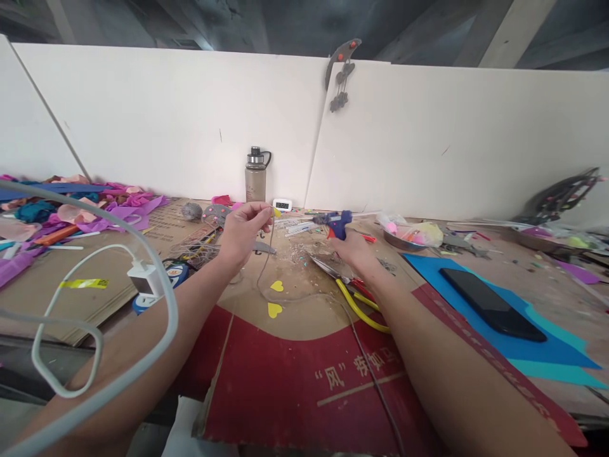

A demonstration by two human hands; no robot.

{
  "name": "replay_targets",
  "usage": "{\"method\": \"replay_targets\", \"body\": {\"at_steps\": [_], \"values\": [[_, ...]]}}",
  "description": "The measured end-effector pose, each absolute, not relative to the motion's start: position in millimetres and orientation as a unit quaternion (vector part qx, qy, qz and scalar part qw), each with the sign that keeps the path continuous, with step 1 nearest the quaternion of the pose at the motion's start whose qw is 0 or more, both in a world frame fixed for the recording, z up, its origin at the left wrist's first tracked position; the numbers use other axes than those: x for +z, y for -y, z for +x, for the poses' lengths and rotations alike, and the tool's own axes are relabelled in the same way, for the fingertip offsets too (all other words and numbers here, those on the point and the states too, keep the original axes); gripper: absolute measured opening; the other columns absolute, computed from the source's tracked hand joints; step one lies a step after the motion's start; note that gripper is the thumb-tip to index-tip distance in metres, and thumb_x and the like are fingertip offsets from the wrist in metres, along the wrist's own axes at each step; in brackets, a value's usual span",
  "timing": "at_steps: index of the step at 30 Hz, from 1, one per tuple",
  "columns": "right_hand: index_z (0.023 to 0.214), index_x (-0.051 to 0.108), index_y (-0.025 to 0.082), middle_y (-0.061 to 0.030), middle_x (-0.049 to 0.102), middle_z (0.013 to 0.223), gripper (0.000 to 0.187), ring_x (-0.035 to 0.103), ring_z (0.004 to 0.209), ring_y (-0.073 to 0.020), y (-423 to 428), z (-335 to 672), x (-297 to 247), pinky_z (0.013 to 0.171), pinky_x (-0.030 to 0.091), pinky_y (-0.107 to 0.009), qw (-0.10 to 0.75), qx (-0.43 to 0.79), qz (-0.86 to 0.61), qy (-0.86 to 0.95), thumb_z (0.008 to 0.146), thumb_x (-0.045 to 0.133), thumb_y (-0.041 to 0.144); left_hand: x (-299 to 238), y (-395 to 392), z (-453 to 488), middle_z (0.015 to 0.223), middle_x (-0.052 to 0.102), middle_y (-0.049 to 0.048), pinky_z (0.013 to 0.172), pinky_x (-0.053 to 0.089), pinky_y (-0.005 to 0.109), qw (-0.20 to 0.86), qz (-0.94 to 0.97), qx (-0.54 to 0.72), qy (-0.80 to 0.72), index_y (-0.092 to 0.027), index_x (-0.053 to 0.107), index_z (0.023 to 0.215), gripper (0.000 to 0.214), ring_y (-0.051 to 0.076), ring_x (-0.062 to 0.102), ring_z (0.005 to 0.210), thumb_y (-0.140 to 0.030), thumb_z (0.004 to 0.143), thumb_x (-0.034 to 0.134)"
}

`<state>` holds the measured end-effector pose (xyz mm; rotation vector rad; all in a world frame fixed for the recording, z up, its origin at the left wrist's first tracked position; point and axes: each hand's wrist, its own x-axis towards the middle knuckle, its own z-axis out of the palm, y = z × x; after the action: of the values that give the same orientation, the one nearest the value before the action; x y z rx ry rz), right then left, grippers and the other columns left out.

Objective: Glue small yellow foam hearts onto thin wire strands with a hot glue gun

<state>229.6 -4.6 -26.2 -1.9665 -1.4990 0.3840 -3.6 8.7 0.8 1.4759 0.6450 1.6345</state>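
My left hand (243, 233) is raised over the cardboard, thumb and forefinger pinched on a small yellow paper piece (276, 212). A thin grey cord (259, 279) hangs down from those fingertips and runs across the board towards its front edge. Wrapped in my right hand (351, 246) is a blue glue gun (339, 223), its nozzle pointing left; the fingers partly cover it. Two yellow paper hearts, one upper (276, 286) and one lower (275, 310), lie between my forearms. Yellow-handled scissors (345, 292) rest below my right hand, beside a red-handled tool (364, 289).
A bottle (255, 181) and a small digital clock (282, 205) stand by the white panel. A phone (490, 303) lies on blue sheets at right. Coloured scraps (114, 206) pile up at left. A white charger cable (166, 298) loops close in front of my left arm.
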Motion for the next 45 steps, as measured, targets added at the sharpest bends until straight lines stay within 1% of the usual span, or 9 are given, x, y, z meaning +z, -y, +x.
{"method": "replay_targets", "body": {"at_steps": [4, 7, 9, 11, 13, 15, 29, 39, 45], "values": [[0.105, 0.053, 0.02, -0.0077, 0.066, 0.097, 0.026, 0.063, 0.063, -0.0159, 23.4, 209.1, -13.0, 0.055, 0.051, -0.029, 0.533, 0.202, -0.576, 0.586, 0.08, 0.049, 0.025, 1.9, -10.2, -4.8, 0.061, 0.06, -0.0009, 0.051, 0.04, 0.019, 0.463, 0.536, 0.655, -0.263, -0.016, 0.067, 0.068, 0.012, 0.006, 0.051, 0.053, -0.026, 0.07, 0.072], [0.11, 0.051, 0.022, -0.0076, 0.063, 0.113, 0.028, 0.063, 0.073, -0.0157, 40.8, 190.0, -9.8, 0.056, 0.052, -0.029, 0.595, 0.232, -0.443, 0.629, 0.082, 0.051, 0.028, 2.1, -13.1, -7.6, 0.066, 0.062, 0.0003, 0.051, 0.041, 0.018, 0.518, 0.486, 0.651, -0.269, -0.015, 0.067, 0.07, 0.015, 0.006, 0.054, 0.056, -0.027, 0.066, 0.075], [0.111, 0.052, 0.022, -0.0074, 0.064, 0.115, 0.028, 0.062, 0.075, -0.0155, 50.5, 181.1, -9.4, 0.061, 0.052, -0.03, 0.585, 0.213, -0.415, 0.663, 0.084, 0.05, 0.027, 2.1, -14.4, -9.1, 0.066, 0.062, 0.0, 0.051, 0.042, 0.017, 0.546, 0.466, 0.644, -0.265, -0.015, 0.067, 0.072, 0.016, 0.006, 0.055, 0.056, -0.026, 0.065, 0.076], [0.111, 0.054, 0.021, -0.0076, 0.066, 0.11, 0.026, 0.062, 0.08, -0.0171, 57.5, 176.6, -9.0, 0.071, 0.052, -0.034, 0.564, 0.163, -0.419, 0.693, 0.085, 0.05, 0.026, 2.3, -14.6, -9.5, 0.065, 0.062, -0.0003, 0.051, 0.043, 0.017, 0.56, 0.456, 0.641, -0.26, -0.015, 0.067, 0.072, 0.014, 0.006, 0.055, 0.056, -0.024, 0.065, 0.076], [0.108, 0.057, 0.02, -0.0081, 0.067, 0.105, 0.023, 0.062, 0.088, -0.0196, 61.8, 175.5, -8.4, 0.083, 0.049, -0.039, 0.543, 0.114, -0.426, 0.715, 0.087, 0.049, 0.025, 2.7, -14.0, -9.1, 0.066, 0.063, -0.0001, 0.051, 0.044, 0.016, 0.564, 0.452, 0.642, -0.256, -0.015, 0.067, 0.071, 0.012, 0.006, 0.055, 0.056, -0.022, 0.066, 0.075], [0.106, 0.057, 0.02, -0.0084, 0.067, 0.103, 0.02, 0.061, 0.094, -0.0213, 63.8, 176.0, -7.9, 0.088, 0.046, -0.04, 0.529, 0.091, -0.424, 0.729, 0.089, 0.048, 0.026, 3.1, -13.4, -8.3, 0.066, 0.063, -0.0003, 0.051, 0.045, 0.016, 0.568, 0.448, 0.642, -0.253, -0.015, 0.067, 0.071, 0.011, 0.006, 0.055, 0.055, -0.021, 0.066, 0.074], [0.103, 0.058, 0.018, -0.0125, 0.067, 0.101, 0.022, 0.061, 0.093, -0.025, 61.9, 177.7, -10.9, 0.085, 0.046, -0.042, 0.472, 0.042, -0.459, 0.752, 0.091, 0.047, 0.032, 4.0, -10.8, -6.0, 0.06, 0.061, -0.0008, 0.051, 0.045, 0.016, 0.573, 0.448, 0.638, -0.251, -0.013, 0.067, 0.068, 0.009, 0.005, 0.055, 0.053, -0.02, 0.071, 0.072], [0.108, 0.057, 0.016, -0.0156, 0.067, 0.106, 0.028, 0.061, 0.098, -0.0279, 60.0, 178.1, -12.0, 0.087, 0.046, -0.044, 0.458, 0.01, -0.476, 0.751, 0.091, 0.046, 0.034, 4.4, -10.1, -4.3, 0.062, 0.06, -0.0002, 0.051, 0.043, 0.018, 0.56, 0.464, 0.64, -0.248, -0.013, 0.064, 0.067, 0.013, 0.006, 0.055, 0.054, -0.022, 0.068, 0.074], [0.109, 0.058, 0.018, -0.0141, 0.067, 0.106, 0.026, 0.061, 0.097, -0.028, 60.0, 178.2, -12.0, 0.086, 0.047, -0.045, 0.465, 0.006, -0.468, 0.752, 0.09, 0.047, 0.033, 5.0, -7.7, -3.9, 0.062, 0.059, -0.0004, 0.053, 0.044, 0.019, 0.553, 0.468, 0.64, -0.256, -0.014, 0.064, 0.068, 0.015, 0.007, 0.055, 0.055, -0.023, 0.066, 0.076]]}}
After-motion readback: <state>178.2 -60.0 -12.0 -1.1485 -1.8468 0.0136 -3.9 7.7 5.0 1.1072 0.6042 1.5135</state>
